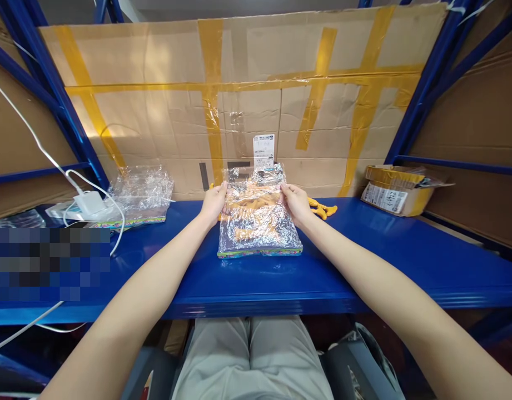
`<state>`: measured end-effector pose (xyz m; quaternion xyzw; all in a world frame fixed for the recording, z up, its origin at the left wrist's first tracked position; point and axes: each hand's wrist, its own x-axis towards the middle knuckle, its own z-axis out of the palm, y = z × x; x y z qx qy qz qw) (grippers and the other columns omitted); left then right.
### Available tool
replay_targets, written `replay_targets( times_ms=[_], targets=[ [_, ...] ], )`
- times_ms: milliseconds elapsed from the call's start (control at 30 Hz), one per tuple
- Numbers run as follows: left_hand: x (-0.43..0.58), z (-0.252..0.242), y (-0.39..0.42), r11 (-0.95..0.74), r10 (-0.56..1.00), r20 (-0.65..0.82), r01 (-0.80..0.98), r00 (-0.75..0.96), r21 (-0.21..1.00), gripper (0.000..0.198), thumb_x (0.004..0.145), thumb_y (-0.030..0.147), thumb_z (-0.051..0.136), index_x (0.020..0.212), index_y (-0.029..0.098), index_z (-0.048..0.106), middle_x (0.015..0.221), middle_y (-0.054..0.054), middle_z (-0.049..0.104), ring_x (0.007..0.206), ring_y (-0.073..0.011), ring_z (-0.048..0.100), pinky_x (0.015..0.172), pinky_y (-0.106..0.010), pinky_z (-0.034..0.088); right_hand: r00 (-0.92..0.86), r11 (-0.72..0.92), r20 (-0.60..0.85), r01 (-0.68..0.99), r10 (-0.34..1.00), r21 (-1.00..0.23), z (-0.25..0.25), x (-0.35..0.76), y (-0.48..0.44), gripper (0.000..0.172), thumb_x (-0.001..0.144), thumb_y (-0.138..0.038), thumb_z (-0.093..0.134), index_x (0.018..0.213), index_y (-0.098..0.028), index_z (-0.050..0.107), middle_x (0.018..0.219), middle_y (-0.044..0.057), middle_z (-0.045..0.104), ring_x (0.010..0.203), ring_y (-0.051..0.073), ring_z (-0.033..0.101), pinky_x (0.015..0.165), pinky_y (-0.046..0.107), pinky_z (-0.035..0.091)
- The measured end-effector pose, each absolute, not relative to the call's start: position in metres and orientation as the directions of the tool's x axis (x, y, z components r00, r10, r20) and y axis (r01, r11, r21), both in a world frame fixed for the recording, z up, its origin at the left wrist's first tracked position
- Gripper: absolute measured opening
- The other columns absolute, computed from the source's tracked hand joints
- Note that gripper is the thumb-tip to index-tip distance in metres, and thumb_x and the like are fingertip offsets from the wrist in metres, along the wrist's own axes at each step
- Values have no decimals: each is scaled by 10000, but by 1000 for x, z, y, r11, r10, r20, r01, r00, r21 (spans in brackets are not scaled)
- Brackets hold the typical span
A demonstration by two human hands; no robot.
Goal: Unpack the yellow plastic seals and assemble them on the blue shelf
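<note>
In front of me a clear plastic bag [259, 239] is held up, tilted, above the blue tabletop. Orange pieces show through its crinkled film, and a colourful strip runs along its bottom edge. My left hand [214, 203] pinches the bag's left side. On the opposite side, my right hand [296, 204] grips the edge between thumb and fingers. Orange, finger-like pieces [322, 209] lie on the table just behind my right hand. Another bit of orange peeks out behind my left hand, mostly hidden.
More clear bags [141, 191] lie at the left, beside a white power adapter [91, 204] with cables. A small open cardboard box [399, 191] stands at the back right. Taped cardboard [247, 55] closes off the rear of the blue table [364, 266], between blue metal posts.
</note>
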<state>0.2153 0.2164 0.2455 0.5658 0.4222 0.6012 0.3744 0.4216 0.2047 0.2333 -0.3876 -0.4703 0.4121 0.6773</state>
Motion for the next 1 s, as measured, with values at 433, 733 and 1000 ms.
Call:
replay_targets(
  times_ms=[433,733,1000],
  targets=[
    [211,246,221,-460,879,457,16,-136,888,128,834,319,642,817,195,611,456,86,407,359,-65,350,387,-187,260,159,319,289,-213,944,-924,236,423,200,153,866,-365,586,922,-227,554,405,-126,372,308,70,273,360,218,239],
    [212,251,218,-392,902,373,-51,-219,919,74,867,219,562,813,212,511,431,93,429,330,-76,363,385,-194,271,87,312,300,-196,950,-930,235,420,199,110,866,-329,575,871,-219,567,369,-121,337,303,79,255,352,217,219],
    [208,248,226,-327,933,308,-85,-184,941,160,749,128,543,618,185,472,506,64,454,382,-54,379,388,-170,294,109,254,233,-257,966,-932,233,422,203,217,767,-373,701,779,-212,556,534,-75,485,392,64,386,371,190,299]
  ],
)
